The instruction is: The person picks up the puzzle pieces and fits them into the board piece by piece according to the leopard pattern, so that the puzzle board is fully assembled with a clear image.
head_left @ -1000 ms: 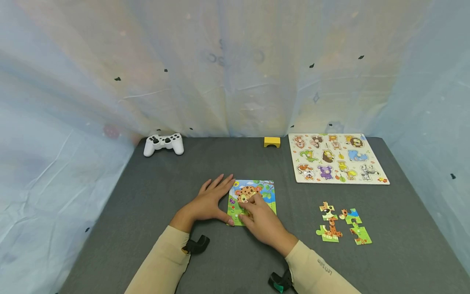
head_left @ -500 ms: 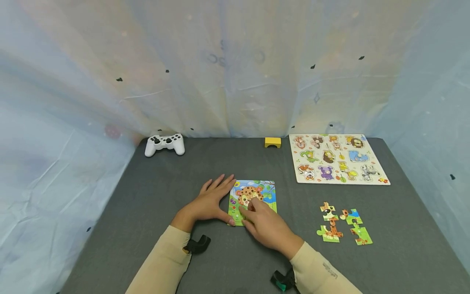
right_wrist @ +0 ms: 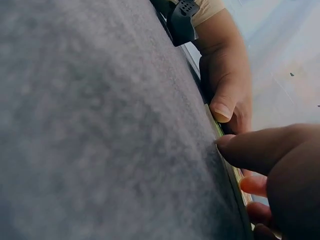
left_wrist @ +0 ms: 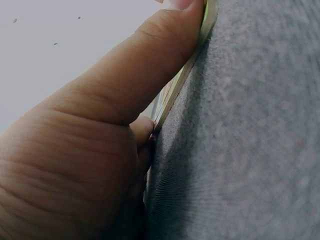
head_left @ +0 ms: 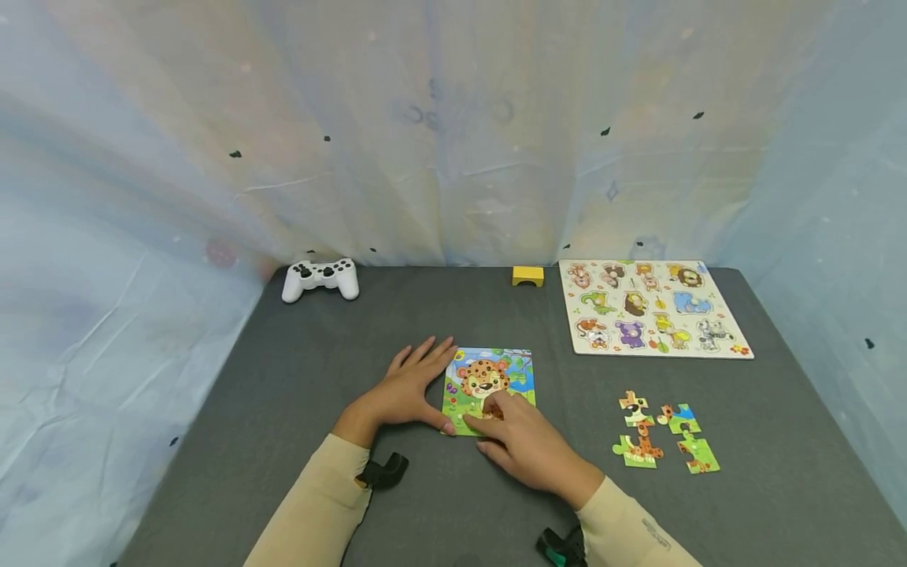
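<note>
A square jigsaw puzzle (head_left: 521,383) with a leopard picture lies flat on the grey table, its visible part filled in. My left hand (head_left: 404,392) rests at its left side, fingers spread and thumb at the near left corner. In the left wrist view the left thumb (left_wrist: 150,55) lies along the puzzle's edge. My right hand (head_left: 537,449) is over the lower right part, fingers bent with tips on the picture. The right wrist view has the right thumb (right_wrist: 250,147) right at the near edge. The right hand hides the lower right corner.
Several loose puzzle pieces (head_left: 636,451) lie to the right. Behind them is a white animal peg board (head_left: 577,344). A yellow arch block (head_left: 527,274) and a white game controller (head_left: 321,278) sit along the back edge, before a hanging curtain (head_left: 439,157).
My right hand has slid down and right over the puzzle, uncovering the leopard's face. My left hand has stayed at the puzzle's left side.
</note>
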Demonstrator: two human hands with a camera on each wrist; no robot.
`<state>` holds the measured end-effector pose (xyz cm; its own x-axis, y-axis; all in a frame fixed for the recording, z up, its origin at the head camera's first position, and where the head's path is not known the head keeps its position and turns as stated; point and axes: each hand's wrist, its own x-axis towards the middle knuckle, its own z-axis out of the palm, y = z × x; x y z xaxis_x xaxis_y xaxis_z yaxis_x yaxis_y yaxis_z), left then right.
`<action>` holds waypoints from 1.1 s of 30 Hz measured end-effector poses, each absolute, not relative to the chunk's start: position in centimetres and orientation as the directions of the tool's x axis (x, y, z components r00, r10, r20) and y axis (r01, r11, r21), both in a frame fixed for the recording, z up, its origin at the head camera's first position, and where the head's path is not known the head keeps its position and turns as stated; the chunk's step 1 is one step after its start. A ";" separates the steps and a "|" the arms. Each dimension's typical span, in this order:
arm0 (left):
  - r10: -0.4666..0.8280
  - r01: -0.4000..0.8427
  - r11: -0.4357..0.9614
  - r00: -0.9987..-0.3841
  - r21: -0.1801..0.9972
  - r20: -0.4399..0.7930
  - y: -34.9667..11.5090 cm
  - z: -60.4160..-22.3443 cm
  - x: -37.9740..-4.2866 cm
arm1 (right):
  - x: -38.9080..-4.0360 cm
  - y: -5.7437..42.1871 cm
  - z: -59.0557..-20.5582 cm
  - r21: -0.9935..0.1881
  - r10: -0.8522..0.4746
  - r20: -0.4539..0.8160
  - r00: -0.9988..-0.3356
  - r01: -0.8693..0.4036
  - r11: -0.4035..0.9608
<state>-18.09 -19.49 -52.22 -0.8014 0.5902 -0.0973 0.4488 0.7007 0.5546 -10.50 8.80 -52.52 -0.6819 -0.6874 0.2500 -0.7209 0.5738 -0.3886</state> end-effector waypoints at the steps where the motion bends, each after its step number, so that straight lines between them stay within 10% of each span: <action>1: 0.592 0.451 0.698 -0.801 0.557 -0.093 -19.5 -52.3 -18.1 | -10.4 9.0 -52.5 -0.390 -0.689 0.240 -0.684 -0.718 0.576; 18: 0.583 0.441 0.708 -0.806 0.551 -0.103 -19.4 -52.3 -18.1 | -8.7 12.6 -52.7 -0.823 -0.594 0.261 -0.761 -0.497 0.276; 33: 0.591 0.452 0.702 -0.801 0.550 -0.097 -19.4 -52.4 -18.2 | -10.0 19.5 -51.9 -0.941 -0.443 0.299 -0.845 -0.339 0.011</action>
<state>-18.17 -19.42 -52.42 -0.8010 0.5908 -0.0967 0.4515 0.7023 0.5504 -9.97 19.53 -51.89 -0.8453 -0.4427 0.2991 -0.3388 0.0113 -0.9408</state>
